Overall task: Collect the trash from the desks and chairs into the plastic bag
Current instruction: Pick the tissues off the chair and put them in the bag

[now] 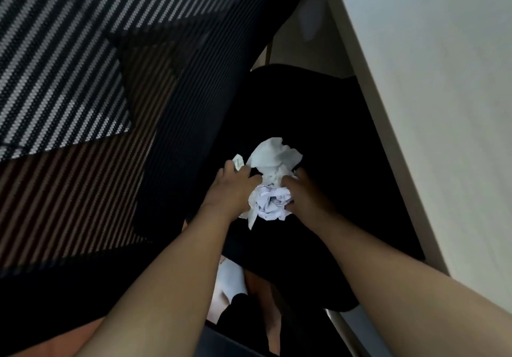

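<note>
A heap of crumpled white paper lies on the black chair seat (318,123). A crumpled paper ball (270,201) sits between my two hands, and a larger white tissue sheet (274,154) lies just beyond it. My left hand (232,190) presses against the ball from the left, fingers spread, with a small paper scrap (238,161) at its fingertips. From the right, my right hand (303,194) cups the ball. Both hands squeeze the paper together. No plastic bag is in view.
The chair's dark mesh backrest (177,112) rises at the left of the seat. A white desk top (443,107) runs along the right edge, close to my right forearm. Below the seat are a white object (230,276) and bits of floor.
</note>
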`<state>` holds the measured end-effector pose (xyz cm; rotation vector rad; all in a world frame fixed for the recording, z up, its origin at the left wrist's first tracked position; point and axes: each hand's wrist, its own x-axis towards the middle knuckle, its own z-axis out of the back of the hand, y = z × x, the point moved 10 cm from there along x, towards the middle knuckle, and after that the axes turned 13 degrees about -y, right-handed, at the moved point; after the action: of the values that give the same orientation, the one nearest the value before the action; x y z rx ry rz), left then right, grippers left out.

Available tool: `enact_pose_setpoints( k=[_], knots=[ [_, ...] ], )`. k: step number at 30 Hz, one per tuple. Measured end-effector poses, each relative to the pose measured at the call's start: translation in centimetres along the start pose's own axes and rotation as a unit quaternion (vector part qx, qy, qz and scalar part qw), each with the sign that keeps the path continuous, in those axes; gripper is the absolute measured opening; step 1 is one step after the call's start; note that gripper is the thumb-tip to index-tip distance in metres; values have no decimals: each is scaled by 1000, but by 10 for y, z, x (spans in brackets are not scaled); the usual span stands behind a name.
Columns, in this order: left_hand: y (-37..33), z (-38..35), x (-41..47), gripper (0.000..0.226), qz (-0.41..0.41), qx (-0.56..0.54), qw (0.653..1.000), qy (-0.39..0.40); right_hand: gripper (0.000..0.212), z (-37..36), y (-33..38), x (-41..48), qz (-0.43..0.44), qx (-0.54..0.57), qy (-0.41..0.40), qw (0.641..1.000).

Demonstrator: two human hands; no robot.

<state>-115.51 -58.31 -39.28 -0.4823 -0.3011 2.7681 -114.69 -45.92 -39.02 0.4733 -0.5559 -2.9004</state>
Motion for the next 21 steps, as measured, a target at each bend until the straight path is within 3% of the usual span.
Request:
enact_pose_setpoints(
  k=[5,9,13,17,21],
  knots=[
    [-5,13,-6,55,6,10,1000,2,31,18,4,-8,-29,34,-9,999],
    [-12,52,-12,43,3,26,1000,-17,28,59,23,-9,-39,72,-13,997],
    [-25,123,-19,37,15,48,998,-42,26,124,53,-18,-26,58,-31,998],
    [-44,203,-17,24,-16,106,990,-92,20,208,88,-28,9,10,-105,994],
    [-73,261,7,26,-84,137,975,-155,20,290,82,-35,10,7,-152,988]
  ],
)
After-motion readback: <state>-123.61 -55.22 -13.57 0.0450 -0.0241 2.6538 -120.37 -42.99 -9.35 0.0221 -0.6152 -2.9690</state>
